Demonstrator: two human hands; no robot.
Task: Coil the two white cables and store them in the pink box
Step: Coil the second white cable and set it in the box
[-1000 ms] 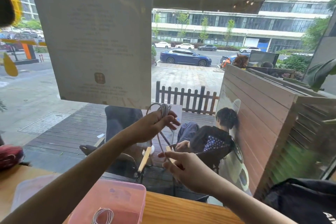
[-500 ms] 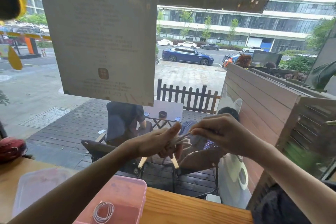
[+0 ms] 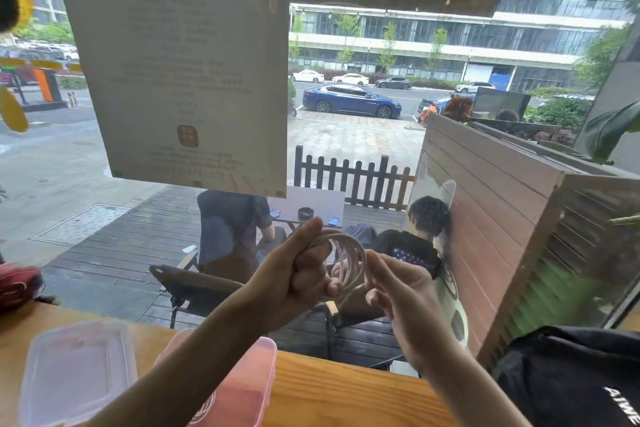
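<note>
Left hand (image 3: pixel 294 281) grips the coil (image 3: pixel 350 258), right hand (image 3: pixel 405 302) pinching its loops; box (image 3: pixel 265 354) lies below, nearer the left.

Wooden desk (image 3: pixel 346 388) set against a window, with a printed paper notice (image 3: pixel 180 62) on the glass. Outside are a dark picket fence (image 3: pixel 349 177), a slatted wooden partition (image 3: pixel 502 204), a small table (image 3: pixel 311 204) and a parked blue car (image 3: pixel 349 101). A black garment (image 3: pixel 571 378) lies at lower right.

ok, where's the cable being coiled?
Head view, centre: the white cable hangs looped in the left hand, right hand holding its right side, above and right of the pink box.
</note>
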